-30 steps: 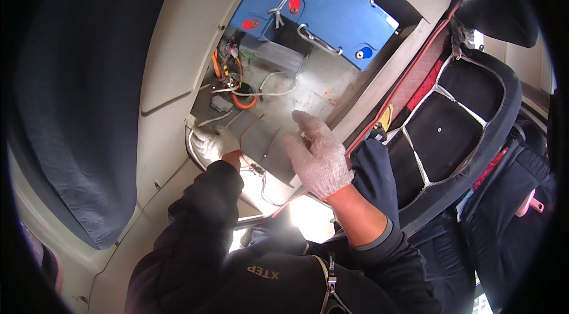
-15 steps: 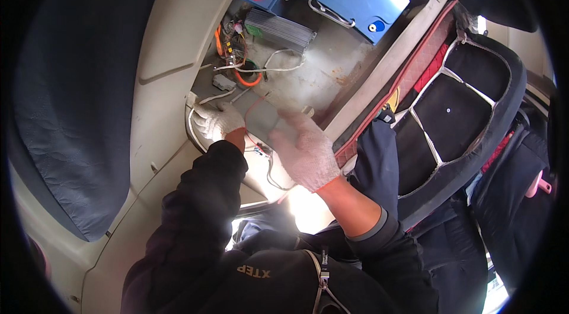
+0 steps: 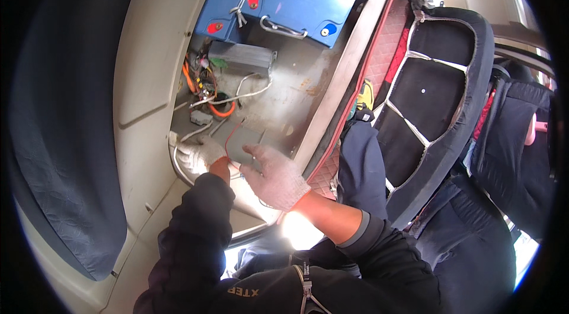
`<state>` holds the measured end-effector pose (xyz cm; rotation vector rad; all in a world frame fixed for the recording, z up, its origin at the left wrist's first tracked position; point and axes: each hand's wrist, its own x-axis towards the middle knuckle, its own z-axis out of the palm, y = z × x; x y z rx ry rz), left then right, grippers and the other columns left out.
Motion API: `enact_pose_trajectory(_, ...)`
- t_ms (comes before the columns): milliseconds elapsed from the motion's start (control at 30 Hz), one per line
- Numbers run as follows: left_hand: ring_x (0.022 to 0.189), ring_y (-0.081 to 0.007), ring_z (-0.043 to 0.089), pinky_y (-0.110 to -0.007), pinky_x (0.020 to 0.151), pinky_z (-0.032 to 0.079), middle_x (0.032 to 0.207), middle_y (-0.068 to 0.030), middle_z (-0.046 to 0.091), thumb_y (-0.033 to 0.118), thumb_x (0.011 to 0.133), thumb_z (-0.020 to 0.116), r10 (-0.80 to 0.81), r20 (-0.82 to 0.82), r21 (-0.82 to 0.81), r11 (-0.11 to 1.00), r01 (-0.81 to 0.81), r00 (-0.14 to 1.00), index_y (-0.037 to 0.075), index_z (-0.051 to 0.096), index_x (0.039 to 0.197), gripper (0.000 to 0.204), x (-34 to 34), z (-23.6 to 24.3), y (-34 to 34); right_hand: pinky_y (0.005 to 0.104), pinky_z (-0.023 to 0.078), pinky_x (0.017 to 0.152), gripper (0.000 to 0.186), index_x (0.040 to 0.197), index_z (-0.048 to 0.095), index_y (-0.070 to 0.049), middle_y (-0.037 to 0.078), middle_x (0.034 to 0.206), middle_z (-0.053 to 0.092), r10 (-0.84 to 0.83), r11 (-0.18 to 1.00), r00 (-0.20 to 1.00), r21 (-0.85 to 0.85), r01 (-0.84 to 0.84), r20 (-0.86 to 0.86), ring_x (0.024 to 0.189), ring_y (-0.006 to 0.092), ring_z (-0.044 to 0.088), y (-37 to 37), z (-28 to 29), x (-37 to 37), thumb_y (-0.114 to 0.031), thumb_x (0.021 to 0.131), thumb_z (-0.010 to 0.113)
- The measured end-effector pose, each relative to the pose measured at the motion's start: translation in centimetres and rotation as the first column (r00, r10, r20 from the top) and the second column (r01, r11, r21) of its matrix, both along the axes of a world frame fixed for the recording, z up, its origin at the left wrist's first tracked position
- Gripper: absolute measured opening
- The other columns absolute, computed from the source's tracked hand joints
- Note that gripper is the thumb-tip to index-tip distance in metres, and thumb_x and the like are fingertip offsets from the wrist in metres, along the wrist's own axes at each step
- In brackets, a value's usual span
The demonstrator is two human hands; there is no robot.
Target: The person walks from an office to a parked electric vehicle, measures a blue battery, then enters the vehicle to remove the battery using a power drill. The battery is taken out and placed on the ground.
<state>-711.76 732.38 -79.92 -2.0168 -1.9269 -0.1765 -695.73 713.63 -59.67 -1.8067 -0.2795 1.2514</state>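
Note:
My left hand (image 3: 200, 154), in a whitish knit glove, is closed at the left near corner of a floor compartment (image 3: 278, 101). Its fingers bend down by the rim beside a white cable (image 3: 175, 164); what they grip is hidden. My right hand (image 3: 275, 179), gloved alike, hovers just to its right with a gap between its fingers, holding nothing that shows. A thin red wire (image 3: 232, 134) runs between the hands. Beyond them lie a grey connector block (image 3: 201, 118), an orange cable loop (image 3: 223, 111) and a tangle of wires (image 3: 205, 86).
Blue batteries (image 3: 284, 0) with rope handles fill the compartment's far end, beside a finned grey metal box (image 3: 243, 57). A dark seat (image 3: 71, 124) stands at left. On the right, an upturned seat cushion (image 3: 438, 89) leans by quilted red matting (image 3: 379, 56).
The view has shifted, so the compartment sits lower and further left. My right hand has come closer to the left hand, which stays at the corner.

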Motion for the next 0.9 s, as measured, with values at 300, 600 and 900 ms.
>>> enact_pose_trajectory(300,0.126,-0.0426,0.057,-0.058,0.104,0.048,0.144,-0.0236,0.055,0.038,0.087,0.071,-0.004,0.018,-0.022,1.0,0.004,1.0,0.006,0.041,0.158,0.084,0.3,-0.4,0.3,0.0452,0.053,0.107,0.047,0.139,0.065,-0.002,0.023,0.134,0.069,-0.005,1.0,0.999,0.029,0.004,0.048,0.125,0.0407,0.066,-0.5,0.2,-1.1,-0.033,0.103,0.064)
enact_pose_trajectory(600,0.127,-0.043,0.057,-0.059,0.104,0.048,0.144,-0.0233,0.055,0.036,0.087,0.071,-0.399,0.508,-0.219,0.797,0.562,0.763,0.007,0.039,0.159,0.084,6.9,-3.3,-0.2,0.0509,0.053,0.104,0.043,0.133,0.066,-0.005,0.022,0.127,0.068,-0.07,0.993,0.975,0.11,0.048,0.209,0.121,0.0432,0.065,-0.1,-1.8,-1.9,-0.029,0.097,0.064)
enact_pose_trajectory(900,0.128,-0.0433,0.057,-0.06,0.104,0.048,0.144,-0.0229,0.055,0.033,0.088,0.071,-0.429,0.555,-0.232,0.743,0.628,0.713,0.007,0.038,0.16,0.084,6.4,-4.2,0.7,0.0545,0.055,0.095,0.041,0.127,0.067,-0.003,0.024,0.116,0.071,-0.226,0.966,0.949,0.176,0.189,0.22,0.109,0.0465,0.068,-1.0,-1.8,-1.5,-0.022,0.092,0.064)
